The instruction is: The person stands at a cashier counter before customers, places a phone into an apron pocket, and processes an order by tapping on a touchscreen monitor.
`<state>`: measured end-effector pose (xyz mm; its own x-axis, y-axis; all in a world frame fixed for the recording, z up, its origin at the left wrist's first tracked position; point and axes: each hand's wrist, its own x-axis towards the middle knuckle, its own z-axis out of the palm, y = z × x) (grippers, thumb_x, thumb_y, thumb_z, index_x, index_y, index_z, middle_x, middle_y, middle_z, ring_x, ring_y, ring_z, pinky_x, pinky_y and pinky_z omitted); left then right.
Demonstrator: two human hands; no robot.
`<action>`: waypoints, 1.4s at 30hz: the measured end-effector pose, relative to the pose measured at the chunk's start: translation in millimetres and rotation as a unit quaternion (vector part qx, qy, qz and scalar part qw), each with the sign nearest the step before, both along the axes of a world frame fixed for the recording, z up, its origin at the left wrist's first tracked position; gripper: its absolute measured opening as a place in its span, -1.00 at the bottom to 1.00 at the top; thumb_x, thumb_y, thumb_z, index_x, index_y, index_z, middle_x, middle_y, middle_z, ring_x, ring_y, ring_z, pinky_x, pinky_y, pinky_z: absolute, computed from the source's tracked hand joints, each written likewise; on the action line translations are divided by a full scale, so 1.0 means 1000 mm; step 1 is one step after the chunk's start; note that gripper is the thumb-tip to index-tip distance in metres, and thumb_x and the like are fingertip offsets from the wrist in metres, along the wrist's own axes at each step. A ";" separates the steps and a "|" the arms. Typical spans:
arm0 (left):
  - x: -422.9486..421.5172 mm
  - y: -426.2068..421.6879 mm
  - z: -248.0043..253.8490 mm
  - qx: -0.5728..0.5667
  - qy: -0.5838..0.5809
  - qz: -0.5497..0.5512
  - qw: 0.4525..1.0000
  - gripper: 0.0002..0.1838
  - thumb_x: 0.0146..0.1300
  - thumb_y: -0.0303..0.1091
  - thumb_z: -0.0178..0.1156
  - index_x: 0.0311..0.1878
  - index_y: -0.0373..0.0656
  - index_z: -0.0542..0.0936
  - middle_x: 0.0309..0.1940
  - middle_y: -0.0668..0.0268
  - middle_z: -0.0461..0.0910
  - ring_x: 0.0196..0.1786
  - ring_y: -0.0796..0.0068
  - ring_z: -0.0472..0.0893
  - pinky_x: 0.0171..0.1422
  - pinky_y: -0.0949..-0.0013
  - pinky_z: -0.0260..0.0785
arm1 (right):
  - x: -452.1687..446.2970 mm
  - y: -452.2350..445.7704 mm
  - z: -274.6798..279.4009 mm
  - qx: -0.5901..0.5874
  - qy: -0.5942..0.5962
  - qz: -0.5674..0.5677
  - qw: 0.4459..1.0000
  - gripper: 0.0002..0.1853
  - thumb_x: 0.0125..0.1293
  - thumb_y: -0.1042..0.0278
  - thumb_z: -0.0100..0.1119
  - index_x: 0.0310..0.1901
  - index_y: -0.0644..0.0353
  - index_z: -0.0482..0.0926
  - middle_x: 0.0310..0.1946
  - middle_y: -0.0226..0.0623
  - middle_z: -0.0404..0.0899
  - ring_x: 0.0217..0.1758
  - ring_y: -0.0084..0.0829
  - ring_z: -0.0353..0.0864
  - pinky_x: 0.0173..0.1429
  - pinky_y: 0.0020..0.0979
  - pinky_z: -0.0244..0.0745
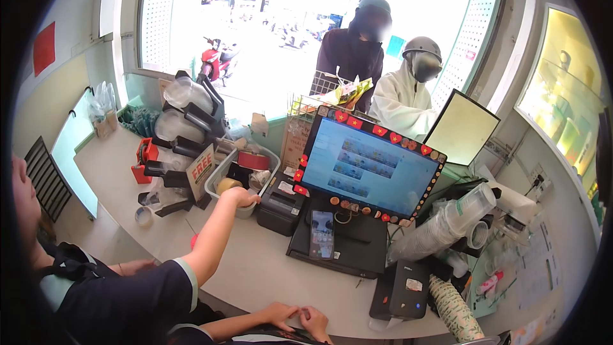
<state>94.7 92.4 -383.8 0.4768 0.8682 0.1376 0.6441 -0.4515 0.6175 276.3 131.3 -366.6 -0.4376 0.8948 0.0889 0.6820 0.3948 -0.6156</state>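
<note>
White countertop (252, 271), with left hand (280, 314) and right hand (315, 322) close together by its near edge, slack, unclenched, loosely curled. Just ahead, on that surface, a black cash drawer (359, 252) with a lit smartphone (322, 235) on top. Behind it, a monitor (373, 166) ringed with flag and heart stickers (341, 117). To the left, a co-worker's hand (239, 197) at a grey basket (276, 167); beyond, two people (402, 103) in headgear.

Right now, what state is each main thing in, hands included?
Black-framed, sticker-edged monitor: on, screen lit
Slim rectangular smartphone: screen lit
Rectangular light-grey plastic bin: open-topped, things inside
Stacked clear plastic cups: nested, tilted
Stacked patterned paper cups: nested, tilted
Left hand: fingers bent, nothing visibly held
Right hand: fingers bent, nothing visibly held
</note>
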 end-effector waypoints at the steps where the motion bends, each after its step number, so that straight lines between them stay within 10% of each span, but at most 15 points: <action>1: 0.001 0.000 0.002 -0.003 0.002 0.000 1.000 -0.23 -0.15 0.33 0.22 -0.01 -0.05 0.33 -0.52 0.38 0.49 -0.47 0.25 0.55 -0.45 0.24 0.37 | 0.000 0.000 0.001 0.001 0.003 0.002 1.000 -0.76 0.06 0.05 0.16 -0.29 -0.05 0.58 -0.44 -0.33 0.60 -0.39 -0.20 0.60 -0.36 -0.22 0.47; 15: 0.000 -0.001 0.012 -0.035 -0.013 0.001 0.999 -0.19 -0.14 0.34 0.21 0.05 -0.07 0.32 -0.47 0.35 0.51 -0.42 0.23 0.57 -0.40 0.23 0.39 | -0.004 0.001 0.003 0.098 0.060 0.010 0.993 -0.87 0.02 0.20 0.25 -0.41 -0.02 0.58 -0.71 -0.45 0.43 -0.65 -0.40 0.48 -0.56 -0.39 0.36; 42: 0.001 -0.004 0.017 -0.004 -0.021 -0.011 1.000 -0.15 -0.15 0.32 0.22 0.13 -0.03 0.28 -0.52 0.39 0.48 -0.45 0.30 0.55 -0.44 0.27 0.38 | -0.001 -0.003 0.005 0.037 0.033 -0.002 0.999 -0.84 0.01 0.16 0.20 -0.35 -0.07 0.58 -0.54 -0.37 0.57 -0.47 -0.26 0.57 -0.44 -0.28 0.45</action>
